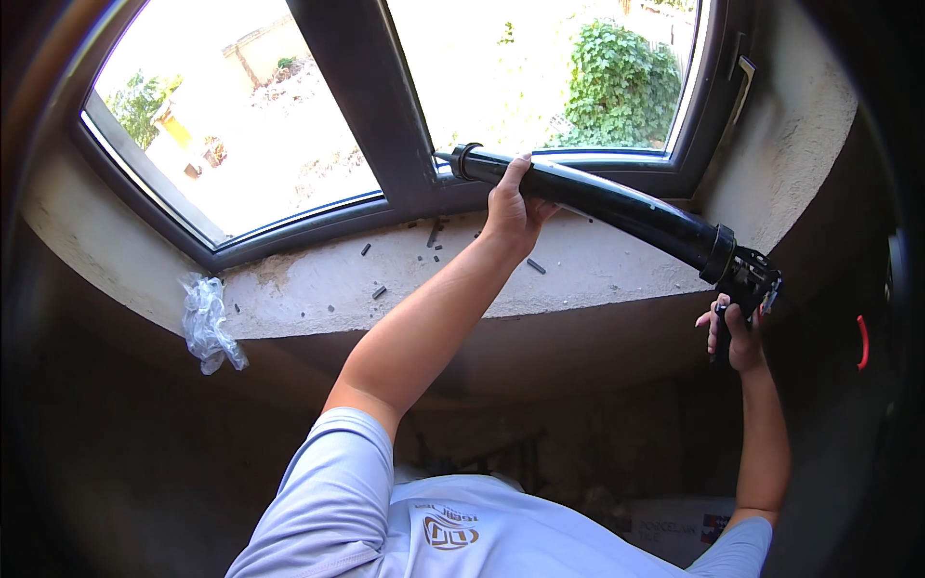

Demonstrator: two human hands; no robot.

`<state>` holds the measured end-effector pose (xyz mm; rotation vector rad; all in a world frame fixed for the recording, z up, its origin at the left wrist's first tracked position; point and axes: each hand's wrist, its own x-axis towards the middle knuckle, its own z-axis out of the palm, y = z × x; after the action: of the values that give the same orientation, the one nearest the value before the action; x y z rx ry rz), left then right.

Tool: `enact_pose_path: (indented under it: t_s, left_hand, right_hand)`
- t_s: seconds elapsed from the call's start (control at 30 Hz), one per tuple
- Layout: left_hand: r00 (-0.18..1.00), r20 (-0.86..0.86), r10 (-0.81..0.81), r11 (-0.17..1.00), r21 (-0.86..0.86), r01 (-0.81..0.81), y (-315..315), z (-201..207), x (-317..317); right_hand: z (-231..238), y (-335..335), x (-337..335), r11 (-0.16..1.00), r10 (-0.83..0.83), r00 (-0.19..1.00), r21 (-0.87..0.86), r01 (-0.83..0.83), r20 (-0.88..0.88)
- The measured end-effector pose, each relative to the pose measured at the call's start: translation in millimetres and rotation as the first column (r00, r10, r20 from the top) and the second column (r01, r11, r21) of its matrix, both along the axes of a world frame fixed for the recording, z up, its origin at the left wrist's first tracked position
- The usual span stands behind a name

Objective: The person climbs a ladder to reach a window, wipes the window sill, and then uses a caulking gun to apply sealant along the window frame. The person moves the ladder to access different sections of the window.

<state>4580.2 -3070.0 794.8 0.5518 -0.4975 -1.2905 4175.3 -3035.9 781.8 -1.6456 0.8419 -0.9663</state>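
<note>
A long black caulking gun [617, 207] lies slantwise across the view in front of the window. My left hand [517, 207] is closed round its barrel close to the front cap. At the other end my right hand [737, 332] grips the handle and trigger, below the end of the barrel. The nozzle points left, its tip at the lower part of the dark window frame [409, 125], by the upright between the two panes. Whether the tip touches the frame I cannot tell.
Under the window runs a rough plaster sill [318, 284] with several small black scraps [380, 292] on it. Crumpled clear plastic [209, 323] hangs over its left edge. A window handle [745, 87] sticks out at the right. Something red and curved [862, 343] shows at far right.
</note>
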Motion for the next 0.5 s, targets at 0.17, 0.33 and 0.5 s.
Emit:
enact_pose_path:
  t_s: [0.17,0.33,0.5]
  left_hand:
    - [1.0,-0.005,-0.027,0.997,0.069,0.028,0.8,-12.8,1.7]
    - [0.999,-0.049,0.013,0.997,0.078,-0.009,3.7,-22.0,-2.4]
    - [1.0,-0.022,0.014,0.996,0.093,-0.012,8.6,-17.6,-4.0]
  right_hand:
    - [-9.5,-2.8,-6.0,1.0,0.008,0.999,0.019,-0.007,-0.045]
    - [-21.3,-2.0,-4.6,0.999,-0.018,1.0,0.04,0.017,0.007]
    - [-6.6,3.9,0.4,1.0,0.006,0.997,0.008,-0.006,-0.071]
